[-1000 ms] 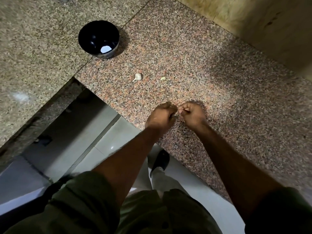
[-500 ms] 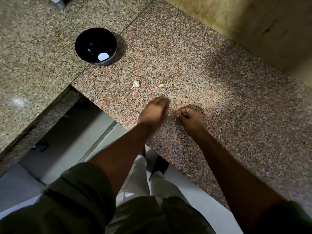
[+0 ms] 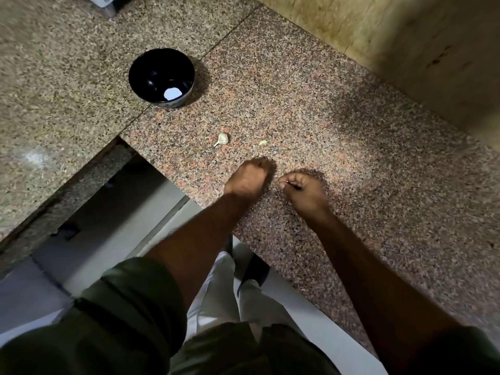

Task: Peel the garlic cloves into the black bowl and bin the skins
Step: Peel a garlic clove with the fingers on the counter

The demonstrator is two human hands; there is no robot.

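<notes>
**Hands apart at the counter's near edge**

Your right hand (image 3: 303, 192) curls its fingers, pinching something too small to tell. Your left hand (image 3: 250, 178) points fingers down at the granite counter (image 3: 351, 163); its grip cannot be told. Just beyond lie a garlic clove (image 3: 222, 138) and a small scrap (image 3: 262, 142). The black bowl (image 3: 161, 77) sits farther back, toward the left.
</notes>
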